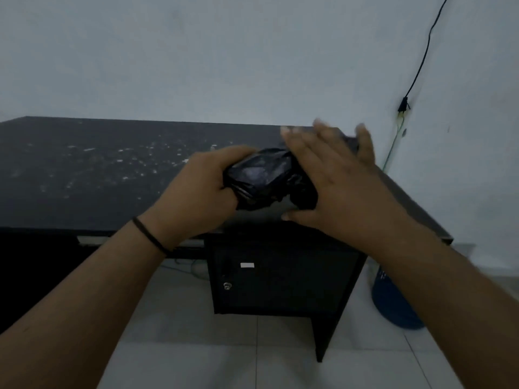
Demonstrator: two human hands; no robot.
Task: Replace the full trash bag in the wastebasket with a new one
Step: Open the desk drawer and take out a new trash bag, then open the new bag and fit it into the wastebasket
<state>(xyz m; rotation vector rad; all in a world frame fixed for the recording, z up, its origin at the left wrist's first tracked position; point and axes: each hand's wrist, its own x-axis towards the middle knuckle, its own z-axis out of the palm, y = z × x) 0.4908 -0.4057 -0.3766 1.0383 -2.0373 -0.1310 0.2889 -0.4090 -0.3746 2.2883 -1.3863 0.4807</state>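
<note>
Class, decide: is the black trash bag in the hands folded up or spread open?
Folded up: the black trash bag is a crumpled wad gripped by the left hand, right hand flat against it.

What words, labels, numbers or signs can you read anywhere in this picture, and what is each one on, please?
None can be read.
White label on the desk's cabinet door: looks blank, too small to tell.
Blue container on the floor: pale marks near its top, too blurred to read.
Folded black trash bag in the hands: no print visible.
</note>
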